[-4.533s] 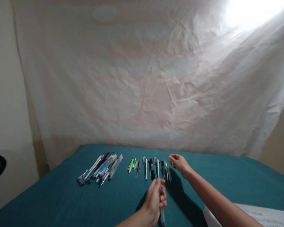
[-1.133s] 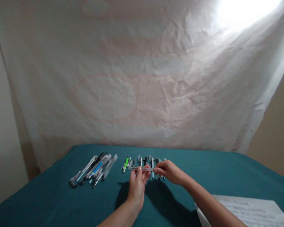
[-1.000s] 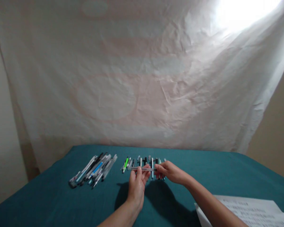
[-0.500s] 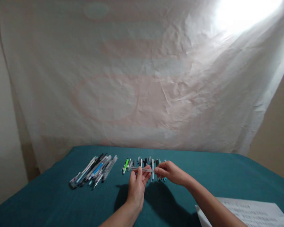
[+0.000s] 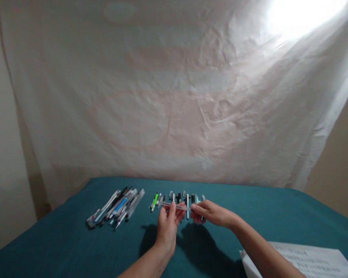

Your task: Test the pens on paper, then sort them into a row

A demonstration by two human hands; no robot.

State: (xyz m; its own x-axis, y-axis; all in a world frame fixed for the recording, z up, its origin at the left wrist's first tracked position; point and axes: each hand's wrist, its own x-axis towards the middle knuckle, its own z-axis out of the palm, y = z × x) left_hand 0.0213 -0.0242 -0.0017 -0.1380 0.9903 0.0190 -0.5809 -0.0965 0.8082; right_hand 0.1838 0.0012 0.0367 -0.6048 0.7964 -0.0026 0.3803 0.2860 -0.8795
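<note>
A slim, pale, see-through pen (image 5: 182, 208) is held up between my two hands, above the table. My left hand (image 5: 168, 222) pinches it near its middle, thumb on top. At its right end the thumb and fingers of my right hand (image 5: 206, 211) close on it. Behind the hands lies a row of pens, partly hidden by my fingers; a bright green pen (image 5: 154, 202) is at its left end and a white pen (image 5: 187, 201) lies farther right.
To the left lies a loose pile of pens (image 5: 120, 207), one of them blue. A printed paper sheet (image 5: 310, 259) rests at the lower right, partly under my right forearm. Teal cloth (image 5: 75, 251) covers the table; a pale sheet (image 5: 162, 116) hangs behind.
The held pen has tilted, its right end now lower than its left. My right hand has dropped slightly and its lower fingers have come into view. My left hand has hardly moved.
</note>
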